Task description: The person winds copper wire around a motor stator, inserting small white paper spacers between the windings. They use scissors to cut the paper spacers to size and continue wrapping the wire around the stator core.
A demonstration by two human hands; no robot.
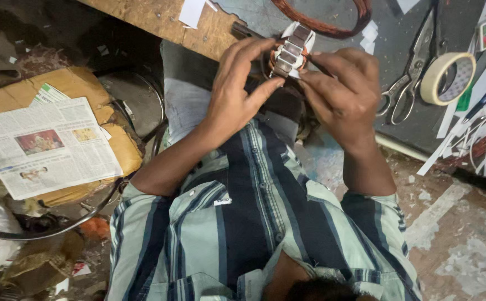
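Both hands hold a small motor stator core (291, 51), a ring of grey metal segments with white paper liners and copper winding showing at its edge. My left hand (237, 89) grips it from the left, thumb and fingers wrapped around its lower side. From the right, my right hand (343, 89) pinches it with the fingertips on its rim. The core is held above my lap, near the edge of a dark work surface (416, 128). My striped shirt (254, 223) fills the lower middle of the view.
Scissors (413, 72) and a roll of beige tape (446, 78) lie on the dark surface at the right, among white paper strips (449, 139). A coil of copper wire (332, 19) sits at the top. A newspaper (42, 145) rests on a cardboard box (121, 147) at the left. A wooden board (159, 19) runs across the top.
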